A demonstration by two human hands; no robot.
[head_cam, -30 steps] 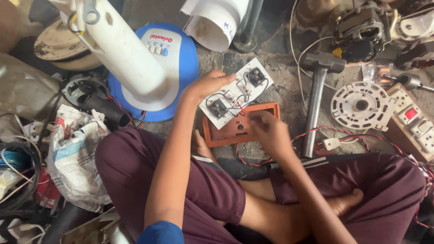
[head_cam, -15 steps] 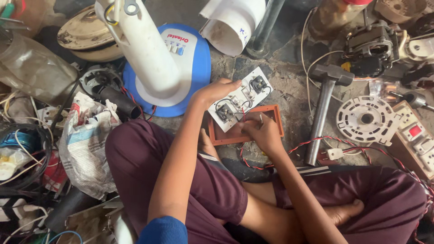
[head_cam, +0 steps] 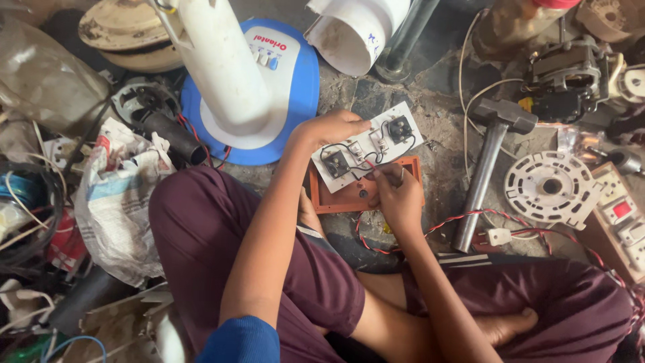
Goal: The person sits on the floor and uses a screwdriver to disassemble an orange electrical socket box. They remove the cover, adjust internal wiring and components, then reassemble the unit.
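The left hand (head_cam: 332, 128) grips the white switch plate (head_cam: 366, 153) by its upper edge, tilting its wired back up over the orange box (head_cam: 356, 195) on the floor, so the right hand's (head_cam: 396, 195) fingers (head_cam: 383, 176) can pinch a wire there

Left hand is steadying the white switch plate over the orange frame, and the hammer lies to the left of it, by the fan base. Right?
Not quite. The head view shows the hammer right of the white switch plate, not left by the fan base. The left hand does steady it over the orange frame.
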